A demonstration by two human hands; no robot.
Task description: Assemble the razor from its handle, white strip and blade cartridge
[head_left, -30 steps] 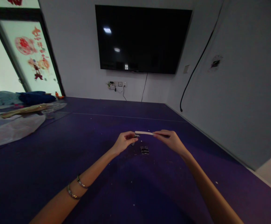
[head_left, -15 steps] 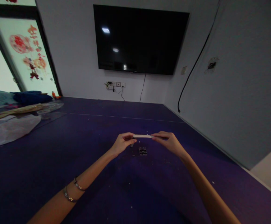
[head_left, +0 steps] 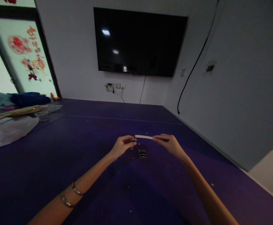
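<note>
My right hand [head_left: 170, 145] pinches one end of a slim whitish stick [head_left: 144, 137] between thumb and fingers. The stick lies nearly level and reaches left to my left hand [head_left: 121, 147]. My left hand is closed on a small grey metallic piece [head_left: 132, 147], part of which sticks out below the thumb; its kind is unclear. The stick's left end is right at this piece, and I cannot tell whether they touch. Below and between the hands, a small dark block with metallic parts [head_left: 142, 153] lies on the purple floor.
Small pale bits are scattered over the purple floor [head_left: 91, 187]. At the left lie plastic sheeting [head_left: 14, 132] and dark blue cloth [head_left: 30, 99]. A television [head_left: 138, 42] hangs on the far wall, and a black cable [head_left: 194, 67] runs down the right wall.
The stick's left end now shows more clearly beside my left fingers, and the stick slopes slightly down to the right. More of the grey piece is visible. The view has shifted a little.
</note>
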